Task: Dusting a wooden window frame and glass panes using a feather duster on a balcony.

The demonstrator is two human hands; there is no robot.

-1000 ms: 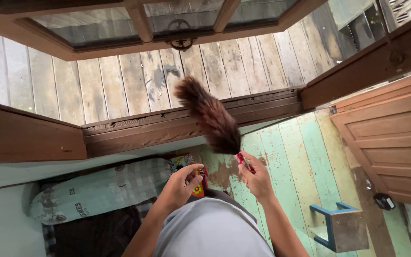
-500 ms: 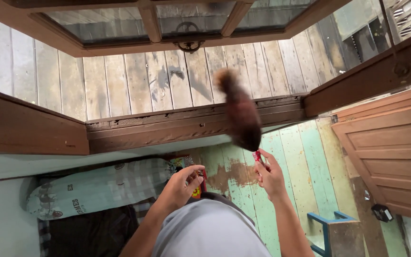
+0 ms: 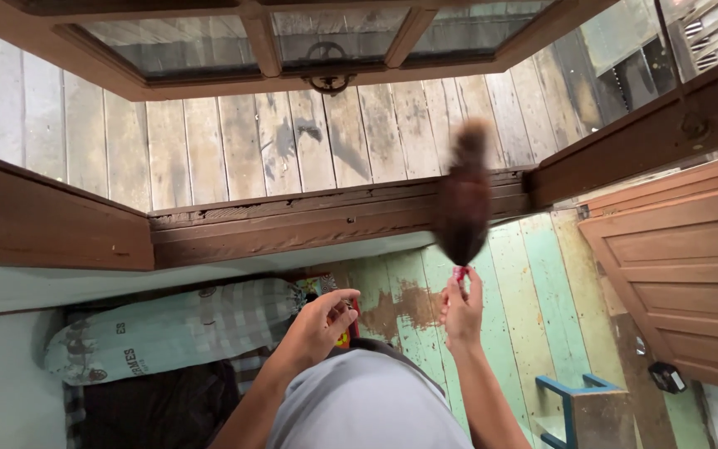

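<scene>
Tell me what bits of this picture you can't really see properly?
Head view:
- Feather duster: blurred, so its feathers cannot be made out.
- Its red handle: mostly hidden inside the right hand.
- Red and yellow thing: covered by the left hand, so its kind is unclear.
- Blue stool: cut off by the bottom edge.
- Small black object on the floor: too small to tell.

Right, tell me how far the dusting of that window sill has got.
Done: hard to judge; the dark wooden sill shows no clear swept patch. In hand: the right hand holds a brown feather duster by its red handle, feathers blurred over the sill's right end. The left hand is curled near the waist. Left: cannot tell how much.
</scene>
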